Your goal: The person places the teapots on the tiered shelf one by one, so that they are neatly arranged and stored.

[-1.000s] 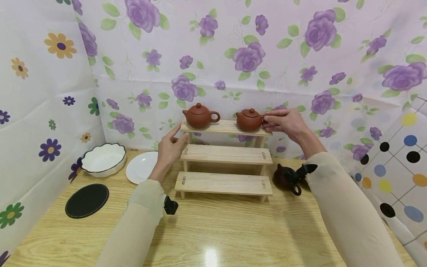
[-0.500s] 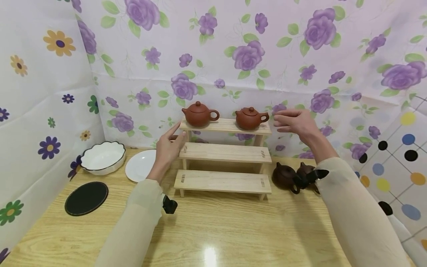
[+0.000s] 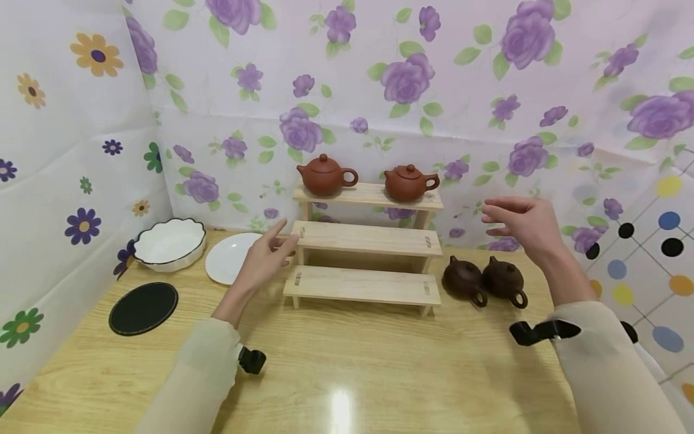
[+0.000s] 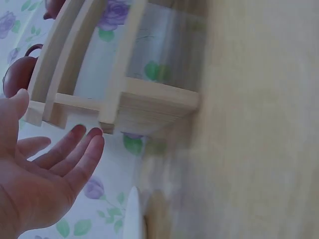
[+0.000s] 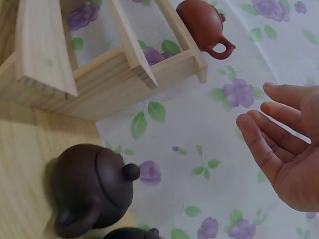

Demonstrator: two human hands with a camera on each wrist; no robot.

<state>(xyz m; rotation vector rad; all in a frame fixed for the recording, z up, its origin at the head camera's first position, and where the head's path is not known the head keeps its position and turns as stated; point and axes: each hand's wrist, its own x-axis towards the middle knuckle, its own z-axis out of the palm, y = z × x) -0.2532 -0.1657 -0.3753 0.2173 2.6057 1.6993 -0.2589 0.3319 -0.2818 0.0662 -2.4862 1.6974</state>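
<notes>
Two reddish-brown clay teapots stand on the top tier of a three-tier wooden shelf (image 3: 363, 283). The left teapot (image 3: 324, 176) and the right teapot (image 3: 409, 183) both have their handles toward the right. My left hand (image 3: 264, 259) is beside the shelf's left end, fingers spread and holding nothing. In the left wrist view its fingertips come close to the shelf's end. Off to the right, above the table, my right hand (image 3: 523, 223) is in the air with relaxed fingers and nothing in them. Below it sit two dark brown teapots, one nearer the shelf (image 3: 463, 279) and one farther right (image 3: 504, 279).
A white scalloped bowl (image 3: 170, 244), a white plate (image 3: 225, 259) and a black round mat (image 3: 143, 308) lie on the left of the wooden table (image 3: 347, 355). Flowered cloth (image 3: 217, 132) hangs close behind the shelf.
My right hand has let go of the right teapot's handle and moved away to the right. My left hand has drawn back from the shelf's left end, down and left.
</notes>
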